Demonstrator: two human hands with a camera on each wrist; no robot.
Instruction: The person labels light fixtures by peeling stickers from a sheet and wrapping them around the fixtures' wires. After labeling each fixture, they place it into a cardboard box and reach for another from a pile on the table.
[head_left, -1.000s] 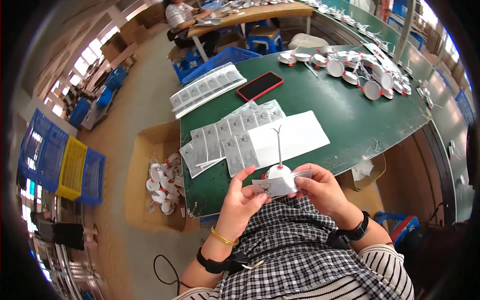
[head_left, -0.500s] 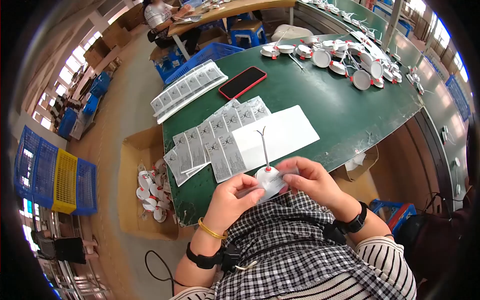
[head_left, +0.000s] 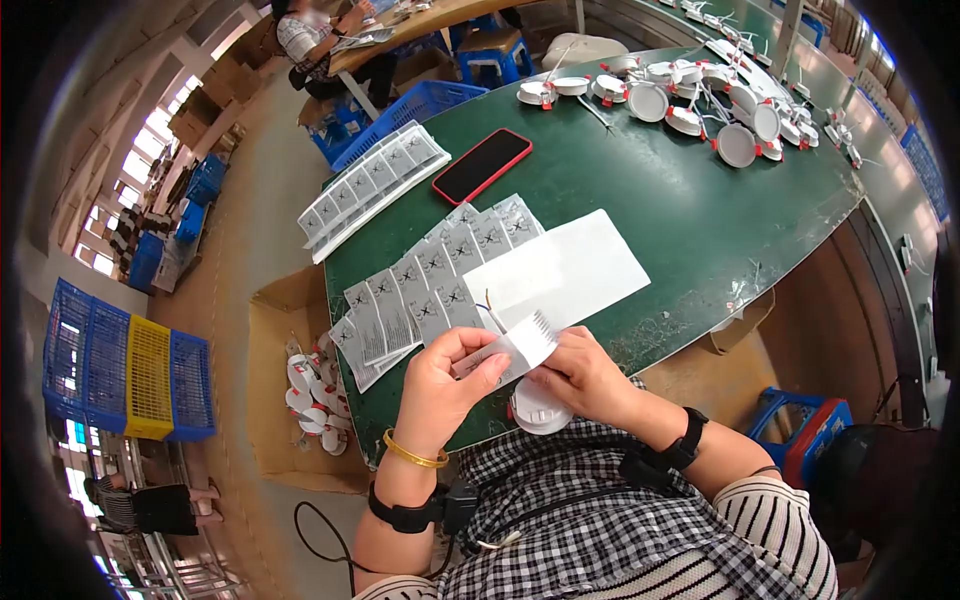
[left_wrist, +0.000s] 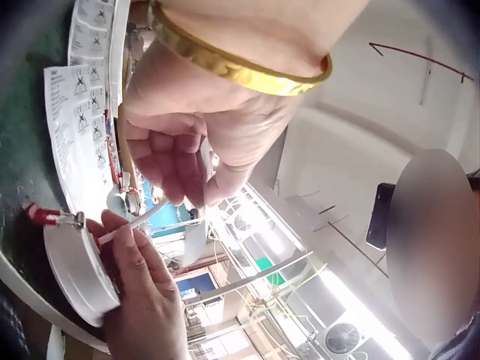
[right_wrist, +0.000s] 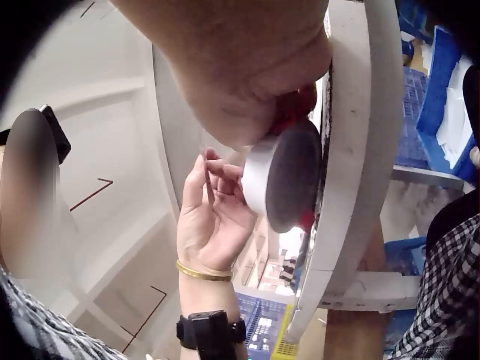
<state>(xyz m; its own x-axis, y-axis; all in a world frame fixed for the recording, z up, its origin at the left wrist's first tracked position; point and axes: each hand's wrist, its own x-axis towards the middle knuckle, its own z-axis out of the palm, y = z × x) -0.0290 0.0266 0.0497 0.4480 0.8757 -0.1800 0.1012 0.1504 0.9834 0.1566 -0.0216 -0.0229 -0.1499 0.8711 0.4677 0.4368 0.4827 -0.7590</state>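
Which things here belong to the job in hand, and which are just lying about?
Likely part of the job:
printed label in the left hand
white lamp in the right hand
label sheets on the table

Likely just lying about:
red-edged phone
blue-and-yellow crates

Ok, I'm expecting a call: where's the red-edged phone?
The phone is at the head view's upper middle, on the green table, just right of the upper label stack.

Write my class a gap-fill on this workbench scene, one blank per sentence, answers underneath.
The left hand pinches a printed label, while the downlight is held by the ____ hand.
The gold bracelet is on the ____ wrist.
The smartphone has a ____ case.
The tabletop is ____.

Missing words: right; left; red; green.
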